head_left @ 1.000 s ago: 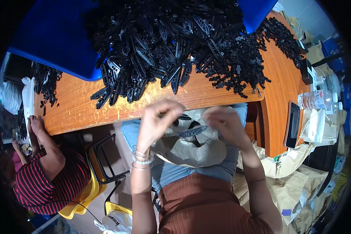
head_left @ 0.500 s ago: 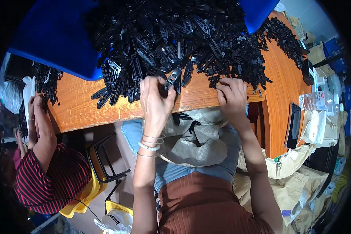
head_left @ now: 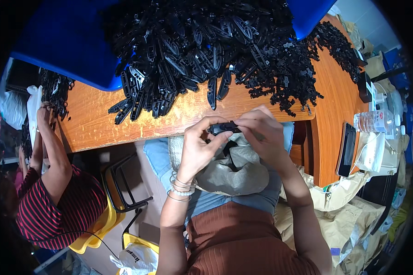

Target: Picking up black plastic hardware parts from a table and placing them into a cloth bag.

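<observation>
Left hand grip closed on a black clip-like part, thumb near side, fingers far; right hand fingertips at its right end, can't tell if pinching it or a smaller piece. Part sits at the worktop near edge, above a pale woven sack; bare strip runs left along that edge, narrower between hands and black parts pile.

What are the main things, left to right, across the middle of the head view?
Co-worker's striped shirt → black-framed chair → left hand → black part → right hand → phone.
</observation>
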Available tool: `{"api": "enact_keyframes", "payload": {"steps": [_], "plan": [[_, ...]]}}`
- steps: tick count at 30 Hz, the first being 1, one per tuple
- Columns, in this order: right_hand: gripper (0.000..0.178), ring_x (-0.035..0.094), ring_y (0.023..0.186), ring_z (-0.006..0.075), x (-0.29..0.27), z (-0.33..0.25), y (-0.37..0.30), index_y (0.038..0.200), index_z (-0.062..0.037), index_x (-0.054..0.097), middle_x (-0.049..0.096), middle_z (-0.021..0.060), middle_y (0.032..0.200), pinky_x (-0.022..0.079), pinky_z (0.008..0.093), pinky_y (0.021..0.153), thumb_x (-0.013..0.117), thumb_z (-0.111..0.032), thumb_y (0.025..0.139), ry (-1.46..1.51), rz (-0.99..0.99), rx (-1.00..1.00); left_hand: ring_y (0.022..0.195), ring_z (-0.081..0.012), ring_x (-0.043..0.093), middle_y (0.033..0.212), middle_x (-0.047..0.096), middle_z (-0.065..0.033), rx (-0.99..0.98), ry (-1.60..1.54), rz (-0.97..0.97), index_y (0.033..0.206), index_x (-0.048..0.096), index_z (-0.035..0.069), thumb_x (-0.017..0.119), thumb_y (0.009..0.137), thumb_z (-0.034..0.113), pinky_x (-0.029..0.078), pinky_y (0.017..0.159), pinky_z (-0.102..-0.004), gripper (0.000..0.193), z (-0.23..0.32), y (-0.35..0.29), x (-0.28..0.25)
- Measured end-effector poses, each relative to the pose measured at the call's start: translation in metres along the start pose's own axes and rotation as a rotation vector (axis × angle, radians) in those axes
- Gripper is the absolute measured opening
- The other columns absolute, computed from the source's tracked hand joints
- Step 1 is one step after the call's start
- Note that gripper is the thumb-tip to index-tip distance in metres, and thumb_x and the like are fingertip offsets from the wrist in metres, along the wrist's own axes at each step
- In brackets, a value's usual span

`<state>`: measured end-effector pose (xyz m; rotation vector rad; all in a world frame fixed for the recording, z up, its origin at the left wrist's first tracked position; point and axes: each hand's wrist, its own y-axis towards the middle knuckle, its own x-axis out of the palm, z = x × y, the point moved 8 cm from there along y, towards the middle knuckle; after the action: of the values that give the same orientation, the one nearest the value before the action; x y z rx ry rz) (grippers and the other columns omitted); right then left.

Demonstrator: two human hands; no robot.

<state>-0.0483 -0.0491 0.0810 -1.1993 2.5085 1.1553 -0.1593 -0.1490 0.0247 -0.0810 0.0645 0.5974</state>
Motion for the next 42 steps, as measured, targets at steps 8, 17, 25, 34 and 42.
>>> {"api": "enact_keyframes", "payload": {"steps": [8, 17, 25, 34, 42], "plan": [[0.022, 0.053, 0.073, 0.0168, -0.002, -0.002, 0.000, 0.096, -0.0036, 0.067, 0.061, 0.0023, 0.082, 0.041, 0.0268, 0.063, 0.069, -0.001, 0.074, -0.048, -0.058, 0.020, 0.073, -0.0098, 0.066, 0.086, 0.064, -0.0054, -0.093, -0.281, -0.015, 0.096, 0.059, -0.003, 0.067, 0.081, -0.004, 0.053, 0.061, -0.0197, 0.017, 0.002, -0.003, 0.006], [0.024, 0.048, 0.066, 0.0060, 0.012, 0.031, -0.037, 0.103, -0.0024, 0.068, 0.064, 0.0009, 0.082, 0.039, 0.0226, 0.059, 0.069, -0.007, 0.080, 0.331, -0.279, 0.569, 0.071, -0.0090, 0.063, 0.082, 0.065, -0.0063, -0.087, -0.262, -0.158, 0.095, 0.062, -0.003, 0.059, 0.087, -0.002, 0.051, 0.062, -0.0215, 0.009, 0.003, -0.008, 0.008], [0.015, 0.056, 0.078, 0.0245, -0.029, 0.046, 0.001, 0.092, -0.0008, 0.067, 0.061, 0.0096, 0.086, 0.044, 0.0350, 0.069, 0.066, -0.006, 0.078, -0.310, -0.011, 0.044, 0.071, -0.0254, 0.062, 0.082, 0.059, -0.0140, 0.481, 0.632, 0.183, 0.094, 0.061, -0.005, 0.061, 0.083, 0.004, 0.050, 0.061, -0.0335, 0.014, 0.050, 0.045, 0.010], [0.010, 0.053, 0.085, 0.0270, -0.025, 0.045, 0.011, 0.087, -0.0011, 0.059, 0.056, 0.0105, 0.092, 0.041, 0.0368, 0.077, 0.063, 0.000, 0.078, -0.551, 0.049, 0.059, 0.071, -0.0333, 0.060, 0.085, 0.057, -0.0159, 0.467, 0.778, 0.296, 0.101, 0.053, -0.002, 0.065, 0.069, 0.003, 0.048, 0.059, -0.0403, 0.034, 0.051, 0.053, 0.013], [0.014, 0.057, 0.082, 0.0125, -0.016, 0.037, -0.009, 0.098, 0.0030, 0.060, 0.058, 0.0082, 0.092, 0.047, 0.0247, 0.072, 0.054, 0.007, 0.086, 0.282, 0.255, 0.484, 0.082, -0.0116, 0.064, 0.103, 0.061, -0.0105, 0.050, -0.488, -0.061, 0.130, 0.031, 0.003, 0.065, 0.072, -0.017, 0.053, 0.063, -0.0207, 0.070, 0.014, 0.032, 0.021]]}}
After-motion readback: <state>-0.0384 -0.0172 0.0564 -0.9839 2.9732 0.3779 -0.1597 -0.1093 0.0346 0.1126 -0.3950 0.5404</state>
